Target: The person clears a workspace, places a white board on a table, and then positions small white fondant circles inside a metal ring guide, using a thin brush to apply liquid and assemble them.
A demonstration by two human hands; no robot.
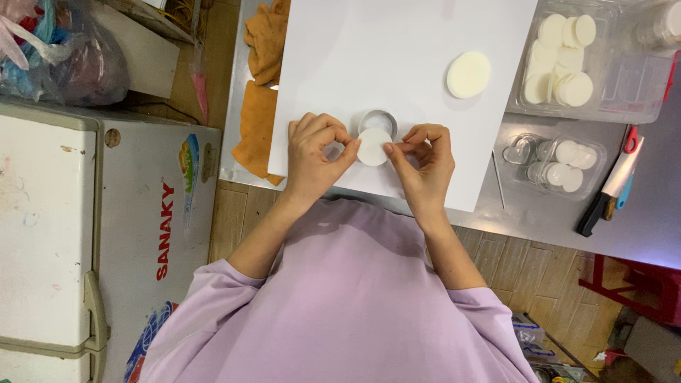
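Note:
My left hand (316, 152) and my right hand (423, 159) pinch a small round white disc (373, 148) between thumbs and fingers, just above a white board (397, 64). Right behind the disc stands a round metal ring cutter (377, 120) on the board. A thicker stack of white discs (468, 74) lies on the board's far right. My lilac sleeves fill the bottom of the view.
A clear plastic tray (613, 106) holds several white discs at the right; a smaller clear box (553, 164) with more discs sits below it. A knife (610, 188) and red-handled tool lie at the right. Orange cloths (257, 113) lie left of the board. A white chest freezer (71, 227) stands at the left.

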